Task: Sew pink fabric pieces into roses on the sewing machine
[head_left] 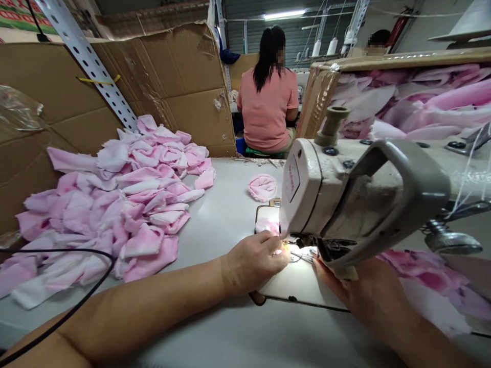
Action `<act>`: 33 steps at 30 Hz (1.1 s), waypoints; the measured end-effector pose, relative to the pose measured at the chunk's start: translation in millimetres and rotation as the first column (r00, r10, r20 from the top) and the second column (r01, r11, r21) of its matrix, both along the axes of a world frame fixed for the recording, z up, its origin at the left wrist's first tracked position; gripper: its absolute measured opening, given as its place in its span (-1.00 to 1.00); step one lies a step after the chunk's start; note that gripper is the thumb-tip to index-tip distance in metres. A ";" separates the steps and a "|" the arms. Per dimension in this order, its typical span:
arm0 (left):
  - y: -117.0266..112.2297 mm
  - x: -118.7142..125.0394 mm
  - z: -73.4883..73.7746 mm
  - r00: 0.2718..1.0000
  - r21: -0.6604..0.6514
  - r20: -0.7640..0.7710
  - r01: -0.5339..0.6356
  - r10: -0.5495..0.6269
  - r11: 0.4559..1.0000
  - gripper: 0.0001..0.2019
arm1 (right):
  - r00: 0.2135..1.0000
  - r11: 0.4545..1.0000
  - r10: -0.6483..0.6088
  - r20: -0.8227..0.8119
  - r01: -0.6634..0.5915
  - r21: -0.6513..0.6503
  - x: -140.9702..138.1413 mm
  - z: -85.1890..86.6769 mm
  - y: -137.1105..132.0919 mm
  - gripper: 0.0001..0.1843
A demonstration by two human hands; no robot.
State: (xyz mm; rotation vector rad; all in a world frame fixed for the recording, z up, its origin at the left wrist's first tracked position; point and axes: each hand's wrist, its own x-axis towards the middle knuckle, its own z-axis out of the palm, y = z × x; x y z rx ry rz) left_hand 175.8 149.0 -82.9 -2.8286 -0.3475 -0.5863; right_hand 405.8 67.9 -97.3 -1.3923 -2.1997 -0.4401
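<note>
Beside the needle area of the sewing machine [307,179], my left hand [255,263] is closed in a pinch on a small pink-and-white fabric piece [267,225], partly hidden by the hand. My right hand [370,294] reaches in from the right, beneath the machine head, which covers part of it. Its fingertips are closed at the end of a thin metal tool [302,256], whose exact kind I cannot make out. The tool lies over the lit machine plate [295,283], close to my left fingertips.
A large heap of pink-and-white fabric pieces [141,189] covers the left tabletop. A round pink piece [263,187] lies behind the machine. More fabric [433,286] is at right, and a carton [320,97] holds more. Cardboard [172,82] walls the back; a person [268,107] sits beyond.
</note>
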 end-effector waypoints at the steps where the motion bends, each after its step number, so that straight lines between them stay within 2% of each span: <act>1: -0.4 0.4 -0.1 1.000 0.003 0.005 0.001 -0.001 1.000 -0.78 | 1.000 1.000 -0.011 0.005 0.011 0.000 0.1 0.5 0.0 -0.86; 10: -2.2 5.7 5.2 1.000 0.051 0.030 -0.001 0.000 0.999 -0.77 | 1.000 1.000 -0.013 0.013 0.013 0.026 4.7 -2.1 0.5 -0.79; 14: -3.3 4.8 6.0 0.999 0.064 -0.011 -0.029 0.030 0.998 -0.79 | 0.999 0.999 -0.036 -0.019 0.035 -0.035 5.0 -1.1 -3.4 -0.77; 17: -5.2 -0.4 5.1 0.996 0.043 -0.075 -0.051 0.054 0.998 -0.86 | 0.999 0.998 -0.025 -0.040 0.022 -0.063 6.0 -1.2 -6.7 -0.73; 20: -7.4 -8.6 3.9 0.988 0.054 -0.133 -0.079 0.085 0.995 -0.84 | 0.999 0.996 -0.007 -0.039 0.003 -0.088 8.5 -4.7 -8.3 -0.71; 25: -8.1 -22.6 2.3 0.979 0.080 -0.135 -0.141 0.151 0.987 -0.81 | 0.999 0.998 0.006 -0.043 -0.008 -0.059 12.2 -14.2 -6.9 -0.71; 29: 7.3 -27.9 1.0 0.975 -0.042 -0.122 -0.194 0.188 0.980 -0.78 | 0.998 0.998 0.055 0.008 -0.055 -0.030 14.4 -17.9 -4.6 -0.78; 33: 40.9 -26.5 -2.9 0.966 -0.105 -0.067 -0.255 0.249 0.961 -0.83 | 0.991 0.993 0.117 0.063 -0.119 0.021 17.9 -17.1 -1.8 -0.76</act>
